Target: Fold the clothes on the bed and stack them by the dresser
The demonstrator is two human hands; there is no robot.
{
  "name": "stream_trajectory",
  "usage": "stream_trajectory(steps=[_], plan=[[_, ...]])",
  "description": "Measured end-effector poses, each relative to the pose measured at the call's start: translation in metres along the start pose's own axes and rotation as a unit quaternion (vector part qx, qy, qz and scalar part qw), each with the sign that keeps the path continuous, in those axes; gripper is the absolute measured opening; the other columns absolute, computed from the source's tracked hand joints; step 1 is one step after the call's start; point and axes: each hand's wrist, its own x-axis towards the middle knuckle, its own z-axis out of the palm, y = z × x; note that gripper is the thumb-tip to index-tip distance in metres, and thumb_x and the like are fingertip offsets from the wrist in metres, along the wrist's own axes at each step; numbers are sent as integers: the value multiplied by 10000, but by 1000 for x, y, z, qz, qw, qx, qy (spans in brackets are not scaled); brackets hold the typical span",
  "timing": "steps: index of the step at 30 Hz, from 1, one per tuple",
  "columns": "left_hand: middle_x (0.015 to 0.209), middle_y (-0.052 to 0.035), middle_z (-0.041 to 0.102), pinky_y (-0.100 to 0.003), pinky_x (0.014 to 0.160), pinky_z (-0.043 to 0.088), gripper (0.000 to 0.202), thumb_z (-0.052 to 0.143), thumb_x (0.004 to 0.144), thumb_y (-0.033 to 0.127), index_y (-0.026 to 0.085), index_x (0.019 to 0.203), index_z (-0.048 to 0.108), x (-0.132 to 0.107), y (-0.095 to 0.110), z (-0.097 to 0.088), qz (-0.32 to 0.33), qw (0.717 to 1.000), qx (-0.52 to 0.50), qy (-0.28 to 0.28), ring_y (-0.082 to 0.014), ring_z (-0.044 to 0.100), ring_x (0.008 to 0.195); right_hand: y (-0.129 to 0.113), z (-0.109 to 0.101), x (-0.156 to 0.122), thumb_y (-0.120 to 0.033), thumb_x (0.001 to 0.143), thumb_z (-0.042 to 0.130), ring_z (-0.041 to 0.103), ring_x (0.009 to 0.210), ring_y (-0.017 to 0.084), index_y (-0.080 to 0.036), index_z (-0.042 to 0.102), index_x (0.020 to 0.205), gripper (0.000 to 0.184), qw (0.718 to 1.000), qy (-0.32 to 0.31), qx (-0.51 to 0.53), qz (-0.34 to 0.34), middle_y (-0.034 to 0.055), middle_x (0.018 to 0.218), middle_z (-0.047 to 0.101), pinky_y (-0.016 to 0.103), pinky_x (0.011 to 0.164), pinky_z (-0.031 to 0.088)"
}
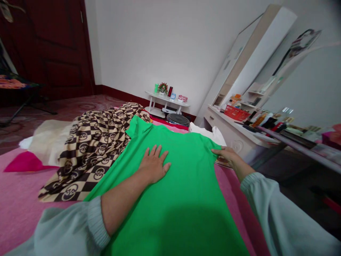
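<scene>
On pink cover [23, 192]: green shirt [183, 167], laid flat, reaching almost to far edge. Left of it, toward far left corner: checked brown cloth [98, 137], crumpled. At far right corner: white cloth [205, 133]. Resting left hand [153, 167] flat on shirt, fingers spread wide, holding nothing. Touching sleeve [212, 144] by right edge with right hand [227, 153], fingers nearly closed; whether pinching, cannot tell.

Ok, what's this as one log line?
left hand: flat on green short-sleeved fabric shirt | right hand: touching sleeve | shirt: spread over pink cloth
</scene>
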Motion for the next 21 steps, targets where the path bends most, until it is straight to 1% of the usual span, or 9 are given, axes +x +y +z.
stream_trajectory(steps=[3,7,9,10,13,15,17,19,21], plan=[[1528,-127,242,-548,1111,120,628,273,905,582,252,1430,371,0,-1,1,2,1000,-1,4,-326,176,1411,4,15,1,-299,510,784,482,442,85,-183,574,685,297,997,12,-11,-77,-64,520,553,183,408,389],[1528,-119,246,-551,1111,118,627,274,902,587,260,1428,374,0,-1,2,2,1000,0,6,-323,178,1411,3,25,6,-344,515,742,558,521,128,-172,606,781,344,986,22,12,-162,-27,627,628,228,484,453],[1528,-119,247,-550,1111,120,624,279,903,582,258,1428,375,0,-1,1,1,1000,-2,4,-322,176,1411,1,21,10,-341,541,711,572,556,143,-166,612,804,331,981,62,-7,-181,-6,672,642,248,518,465],[1527,-121,248,-550,1111,121,623,283,903,580,256,1426,377,0,0,1,0,1000,-4,4,-323,175,1411,-1,16,12,-328,553,699,574,576,150,-161,616,809,317,976,104,-38,-190,3,687,641,254,534,464],[1523,-130,255,-553,1112,117,626,292,900,579,248,1424,383,-1,0,-1,-1,1000,-11,6,-326,176,1411,0,0,17,-269,590,664,597,686,200,-149,645,853,290,932,239,-206,-179,51,753,645,298,614,468],[1521,-134,257,-555,1112,114,625,297,899,577,246,1422,386,-1,0,-2,-2,1000,-15,7,-327,176,1410,2,-6,15,-223,622,630,613,800,257,-148,661,935,323,894,279,-324,-133,113,875,651,349,673,473],[1523,-135,252,-556,1112,114,624,301,898,575,246,1421,388,-1,0,-2,-2,1000,-18,4,-330,175,1410,1,-1,6,-202,661,598,595,945,321,-150,645,1052,398,862,307,-390,-103,176,1050,617,415,739,473],[1523,-138,246,-559,1111,111,626,302,898,575,244,1422,387,-2,1,-2,-3,1000,-21,1,-333,172,1410,-6,14,-8,-239,724,572,529,1101,356,-146,599,1161,448,842,325,-401,-157,202,1225,542,473,840,450],[1524,-140,239,-563,1111,101,623,302,899,571,243,1421,390,-3,2,-3,-3,1000,-24,0,-334,164,1412,-16,38,-23,-315,805,523,458,1211,335,-139,540,1247,477,836,272,-383,-284,183,1328,489,484,958,396]])
